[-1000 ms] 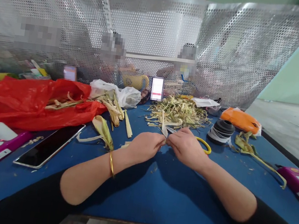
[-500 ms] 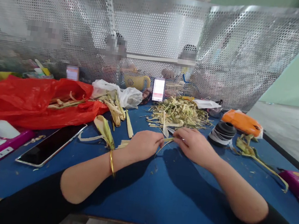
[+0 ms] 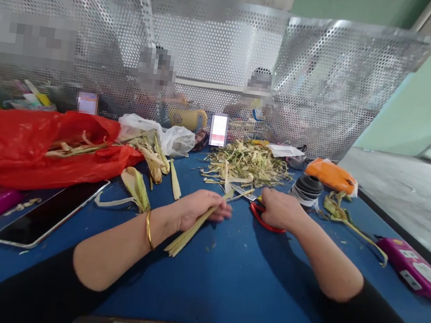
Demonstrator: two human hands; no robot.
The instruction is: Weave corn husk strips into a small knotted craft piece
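My left hand (image 3: 202,208) is closed around a folded strip of dried corn husk (image 3: 185,238). The husk's loose end fans out below the palm, and its other end sticks out past the fingers. At the right, my right hand (image 3: 281,210) has its fingers curled on the red-handled scissors (image 3: 265,222), partly hiding them. Their metal blades point left toward the husk. Just beyond both hands lies a heap of shredded husk (image 3: 250,163).
Left of my hands are a whole husk (image 3: 135,188), a phone (image 3: 49,214) and a red plastic bag (image 3: 41,160). A black thread spool (image 3: 308,187), an orange packet (image 3: 332,176) and a purple power strip (image 3: 416,268) sit right. A perforated metal screen (image 3: 218,45) stands behind.
My hands have moved apart. The left now carries the longer husk strip across its palm; the right has let go of the thin strip and moved right onto the scissors. The view has shifted slightly right.
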